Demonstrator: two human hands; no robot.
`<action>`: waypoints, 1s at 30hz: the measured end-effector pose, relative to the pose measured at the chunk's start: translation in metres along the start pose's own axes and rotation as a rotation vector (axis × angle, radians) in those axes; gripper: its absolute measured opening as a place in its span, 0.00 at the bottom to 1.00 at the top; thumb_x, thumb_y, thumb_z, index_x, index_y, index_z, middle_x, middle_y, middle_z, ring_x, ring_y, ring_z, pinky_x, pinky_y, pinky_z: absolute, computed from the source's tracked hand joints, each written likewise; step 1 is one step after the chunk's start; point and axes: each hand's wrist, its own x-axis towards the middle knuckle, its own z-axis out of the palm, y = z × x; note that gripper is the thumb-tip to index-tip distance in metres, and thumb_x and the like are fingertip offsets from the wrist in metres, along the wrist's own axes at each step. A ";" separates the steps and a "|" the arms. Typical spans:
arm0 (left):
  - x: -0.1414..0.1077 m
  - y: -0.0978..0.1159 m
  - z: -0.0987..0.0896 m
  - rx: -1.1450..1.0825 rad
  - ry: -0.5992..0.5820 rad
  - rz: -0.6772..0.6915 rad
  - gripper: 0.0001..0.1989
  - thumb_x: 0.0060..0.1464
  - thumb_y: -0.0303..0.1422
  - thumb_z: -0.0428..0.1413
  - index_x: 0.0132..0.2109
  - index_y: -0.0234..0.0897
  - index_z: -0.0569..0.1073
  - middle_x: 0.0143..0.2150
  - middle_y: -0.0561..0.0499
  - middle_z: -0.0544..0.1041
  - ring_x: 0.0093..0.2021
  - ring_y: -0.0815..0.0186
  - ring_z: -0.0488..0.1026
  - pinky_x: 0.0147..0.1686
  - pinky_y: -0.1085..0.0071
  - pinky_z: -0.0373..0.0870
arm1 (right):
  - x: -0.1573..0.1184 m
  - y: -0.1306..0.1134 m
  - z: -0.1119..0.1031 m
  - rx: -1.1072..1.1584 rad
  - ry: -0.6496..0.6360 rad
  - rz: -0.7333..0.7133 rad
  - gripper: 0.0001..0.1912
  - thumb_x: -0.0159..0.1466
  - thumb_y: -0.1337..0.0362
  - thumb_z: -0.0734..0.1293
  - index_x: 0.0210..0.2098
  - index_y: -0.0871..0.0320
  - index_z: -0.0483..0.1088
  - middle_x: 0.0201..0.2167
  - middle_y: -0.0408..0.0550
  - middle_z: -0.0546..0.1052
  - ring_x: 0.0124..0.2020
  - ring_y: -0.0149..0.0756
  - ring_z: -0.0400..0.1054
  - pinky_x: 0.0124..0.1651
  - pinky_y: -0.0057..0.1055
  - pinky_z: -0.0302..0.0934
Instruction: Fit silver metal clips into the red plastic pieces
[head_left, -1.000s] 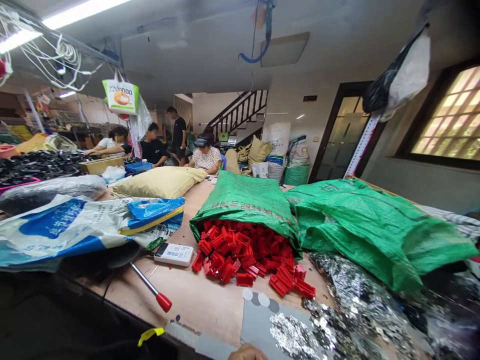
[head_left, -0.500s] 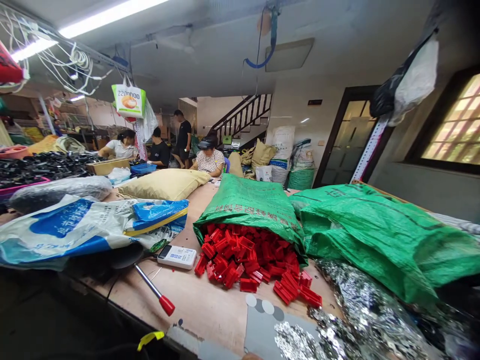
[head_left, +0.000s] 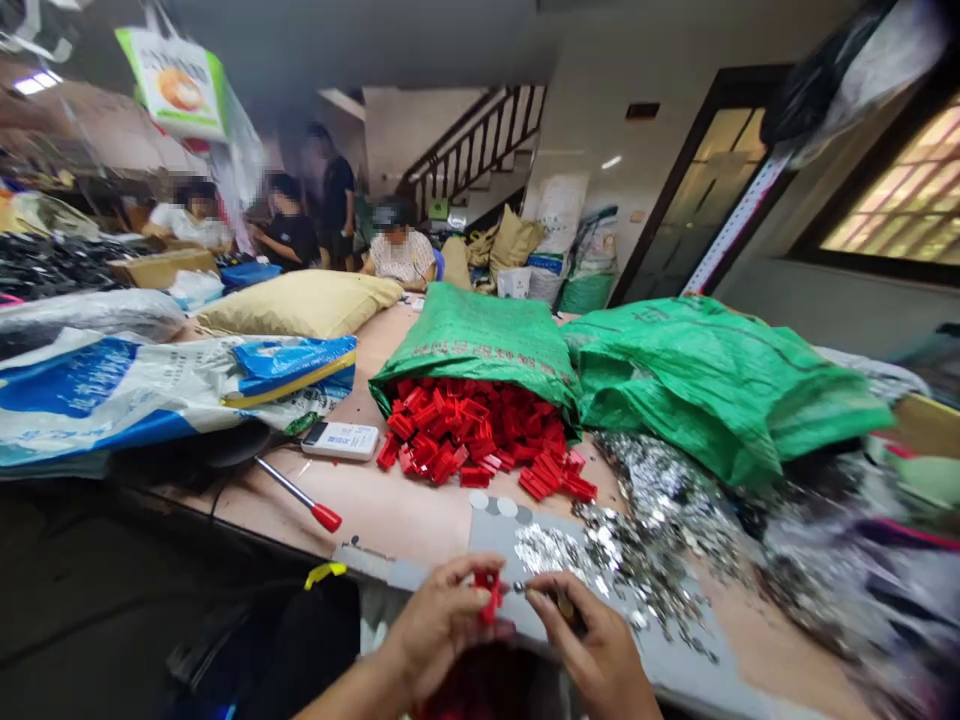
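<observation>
Left hand (head_left: 439,620) at the near table edge, fingers curled nearly closed, thumb and fingertips pinching a red part (head_left: 489,597); part held raised, in front of the gray sheet (head_left: 491,540). Right hand (head_left: 596,645) just beside it, fingers bent in, closed on a small item (head_left: 564,605), dark with a tan patch, its kind too blurred to tell; a metallic bit (head_left: 518,588) shows at the fingertips, close to the red part but with a gap.

Beyond the hands, metal pieces (head_left: 551,553) lie loose on the sheet and spread off to the right; at the sheet's far edge, gray discs (head_left: 506,507). Red pile (head_left: 450,430) spills from the mouth of a green sack (head_left: 487,335) onto the table (head_left: 409,505); second green sack (head_left: 697,380) against its right side. Left of the pile, white box (head_left: 341,440); nearer, metal lever (head_left: 289,487) with red knob (head_left: 326,517); farther left, blue-white sack (head_left: 150,395); tan sack (head_left: 300,303) behind; seated person (head_left: 401,253) across the table.
</observation>
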 end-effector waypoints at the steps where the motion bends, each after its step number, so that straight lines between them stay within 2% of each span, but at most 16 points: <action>1: -0.005 0.006 0.002 -0.013 0.007 -0.011 0.21 0.40 0.26 0.67 0.45 0.34 0.77 0.39 0.46 0.76 0.38 0.64 0.74 0.46 0.60 0.70 | 0.000 -0.005 0.000 0.001 -0.023 -0.006 0.15 0.64 0.52 0.63 0.34 0.57 0.73 0.23 0.43 0.74 0.24 0.32 0.67 0.29 0.22 0.63; 3: -0.011 0.012 0.002 0.001 -0.008 -0.015 0.23 0.41 0.25 0.66 0.48 0.34 0.76 0.41 0.46 0.76 0.40 0.64 0.74 0.48 0.61 0.69 | -0.001 -0.013 0.001 0.004 -0.044 -0.017 0.15 0.66 0.54 0.62 0.36 0.57 0.73 0.24 0.44 0.74 0.24 0.32 0.66 0.28 0.24 0.61; 8: -0.017 0.012 -0.003 0.025 -0.001 0.022 0.30 0.42 0.24 0.66 0.54 0.43 0.72 0.51 0.49 0.71 0.42 0.65 0.74 0.46 0.64 0.71 | -0.003 -0.019 0.007 0.017 -0.070 -0.053 0.10 0.67 0.59 0.62 0.37 0.57 0.72 0.30 0.45 0.75 0.28 0.31 0.67 0.33 0.24 0.61; 14: -0.018 0.011 -0.005 0.031 -0.013 -0.023 0.27 0.43 0.25 0.66 0.52 0.35 0.72 0.46 0.46 0.76 0.39 0.65 0.76 0.44 0.67 0.70 | -0.003 -0.023 0.008 -0.008 -0.055 -0.090 0.07 0.66 0.62 0.63 0.37 0.57 0.72 0.31 0.44 0.76 0.29 0.31 0.67 0.34 0.24 0.61; 20: -0.020 0.011 -0.007 -0.013 -0.039 -0.041 0.23 0.44 0.26 0.66 0.49 0.39 0.72 0.45 0.48 0.75 0.41 0.63 0.76 0.45 0.66 0.70 | -0.003 -0.025 0.009 -0.024 -0.063 -0.090 0.07 0.66 0.63 0.62 0.37 0.57 0.72 0.31 0.45 0.76 0.30 0.31 0.68 0.35 0.25 0.61; 23: -0.020 0.008 -0.009 0.040 -0.016 0.030 0.26 0.43 0.25 0.66 0.50 0.42 0.71 0.46 0.51 0.73 0.34 0.69 0.74 0.34 0.73 0.71 | -0.006 -0.028 0.011 -0.021 -0.073 -0.092 0.07 0.66 0.63 0.62 0.36 0.57 0.72 0.31 0.45 0.76 0.29 0.31 0.68 0.34 0.25 0.61; 26: -0.018 0.005 -0.011 0.081 0.021 0.078 0.31 0.40 0.24 0.67 0.53 0.43 0.71 0.46 0.51 0.71 0.27 0.76 0.69 0.24 0.79 0.65 | -0.008 -0.029 0.012 -0.015 -0.095 -0.085 0.09 0.66 0.61 0.62 0.36 0.57 0.72 0.31 0.45 0.76 0.29 0.32 0.68 0.34 0.25 0.62; 30: -0.014 0.001 -0.013 0.034 0.054 0.050 0.30 0.40 0.27 0.68 0.52 0.43 0.72 0.48 0.49 0.71 0.35 0.69 0.73 0.33 0.73 0.72 | -0.009 -0.022 0.013 -0.028 -0.109 -0.083 0.12 0.67 0.58 0.61 0.35 0.57 0.72 0.29 0.46 0.76 0.28 0.33 0.69 0.32 0.24 0.63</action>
